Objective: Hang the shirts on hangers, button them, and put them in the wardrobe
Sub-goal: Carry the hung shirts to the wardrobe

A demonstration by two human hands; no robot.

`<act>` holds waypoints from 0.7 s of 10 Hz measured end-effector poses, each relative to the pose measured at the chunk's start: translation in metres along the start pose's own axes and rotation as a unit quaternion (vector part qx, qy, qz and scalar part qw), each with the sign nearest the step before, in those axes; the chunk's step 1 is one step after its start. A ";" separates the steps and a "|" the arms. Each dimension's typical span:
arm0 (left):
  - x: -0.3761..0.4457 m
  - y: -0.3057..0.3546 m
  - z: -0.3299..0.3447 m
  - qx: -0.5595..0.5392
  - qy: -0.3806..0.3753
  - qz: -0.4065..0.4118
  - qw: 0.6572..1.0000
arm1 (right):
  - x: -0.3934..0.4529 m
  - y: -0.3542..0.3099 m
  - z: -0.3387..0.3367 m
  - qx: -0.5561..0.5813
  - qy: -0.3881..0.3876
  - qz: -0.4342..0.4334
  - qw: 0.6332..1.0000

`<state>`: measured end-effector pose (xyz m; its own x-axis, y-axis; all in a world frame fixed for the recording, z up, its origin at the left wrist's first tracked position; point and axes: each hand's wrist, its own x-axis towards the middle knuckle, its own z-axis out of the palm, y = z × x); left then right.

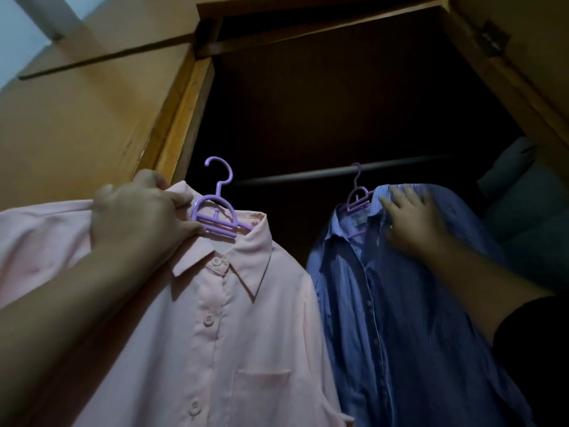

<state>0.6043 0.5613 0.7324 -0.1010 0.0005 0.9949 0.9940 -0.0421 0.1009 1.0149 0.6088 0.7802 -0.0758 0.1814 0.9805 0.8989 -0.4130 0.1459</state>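
A buttoned pink shirt [234, 328] hangs on a purple hanger [215, 211] that I hold up in front of the open wardrobe. My left hand [138, 214] grips the hanger's left shoulder together with the pink collar; the hook is free in the air, below and left of the rail [308, 175]. A blue striped shirt [400, 318] hangs on a second purple hanger [357, 198] hooked over the rail. My right hand [412, 220] lies with spread fingers on the blue shirt's collar and shoulder.
The wardrobe's wooden frame [184, 118] rises on the left, and an open door with a hinge [492, 38] stands at the upper right. Grey folded cloth [517, 192] sits at the right inside. The interior behind the rail is dark.
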 end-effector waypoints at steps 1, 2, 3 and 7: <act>-0.019 0.010 -0.025 -0.009 0.034 0.017 0.999 | -0.013 -0.026 -0.013 0.117 0.027 -0.048 0.992; -0.022 0.009 -0.027 -0.044 0.036 0.024 0.998 | -0.040 -0.061 -0.044 0.262 0.067 -0.120 0.955; -0.027 0.007 -0.032 -0.078 0.035 0.027 0.996 | -0.067 -0.092 -0.074 0.323 0.014 -0.179 0.929; -0.042 -0.010 -0.046 -0.173 -0.002 0.020 0.985 | -0.120 -0.107 -0.116 0.390 -0.111 -0.120 0.906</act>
<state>0.5964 0.5152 0.6889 -0.0606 -0.0035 0.9982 0.9233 -0.3802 0.0547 0.8781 0.5276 0.6626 -0.2980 0.3939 0.8695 0.9066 0.4019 0.1287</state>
